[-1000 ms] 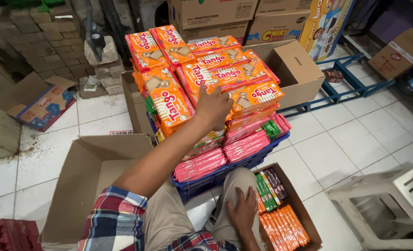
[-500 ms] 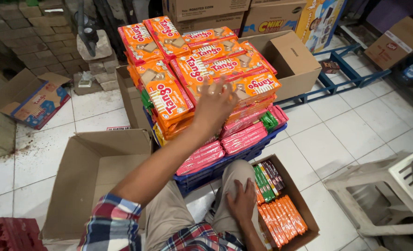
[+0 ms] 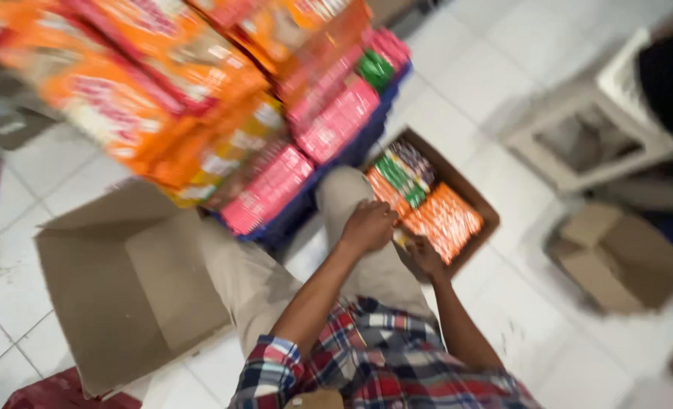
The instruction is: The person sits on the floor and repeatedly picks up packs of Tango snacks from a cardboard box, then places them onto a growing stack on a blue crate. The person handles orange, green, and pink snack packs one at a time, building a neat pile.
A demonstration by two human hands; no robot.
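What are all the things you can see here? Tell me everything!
orange snack packs: a blurred stack, count unclear, orange, upper left
pink packs: several, pink, stacked under and beside the orange ones
green pack: one, green, among the pink packs
blue crate: one, blue, under the stack
small cardboard box: one, brown, centre right, holding orange, green and dark packets
empty cardboard box: one, brown, open, lower left on the white tile floor
white plastic stool: one, white, upper right
flat cardboard box: one, brown, right
left hand: at the small box's near edge
right hand: beside it, at the orange packets
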